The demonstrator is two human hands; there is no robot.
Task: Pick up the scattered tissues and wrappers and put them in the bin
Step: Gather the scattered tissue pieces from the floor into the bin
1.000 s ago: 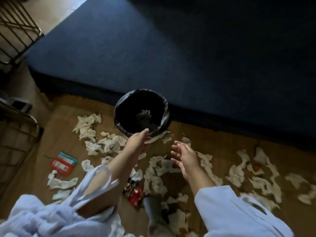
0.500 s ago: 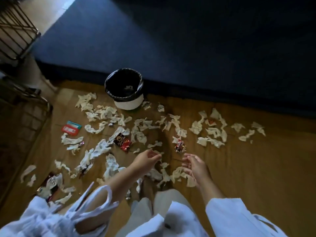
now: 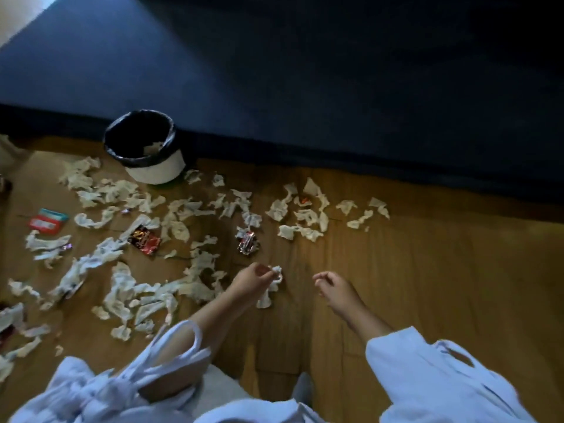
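Several crumpled white tissues [image 3: 183, 218] lie scattered over the wooden floor. My left hand [image 3: 250, 280] pinches one white tissue [image 3: 271, 283] that hangs down from its fingers. My right hand [image 3: 334, 285] hovers just to the right with loosely curled fingers and holds nothing. A white bin [image 3: 158, 169] with a black liner stands at the back left against the dark bed, with tissue inside. A red-black wrapper [image 3: 143, 239] and a silver-red wrapper [image 3: 247, 242] lie among the tissues, and a small orange wrapper [image 3: 304, 200] sits farther right.
A dark blue bed [image 3: 305, 87] fills the back. A red and teal pack [image 3: 47, 221] lies on the floor at the left. More tissues and a dark wrapper [image 3: 6, 328] sit at the left edge. Bare wooden floor [image 3: 442, 270] stretches to the right.
My view has pulled back from the bin. My left hand moved down from the bin's rim to the floor and took hold of a tissue. My right hand came down beside it.
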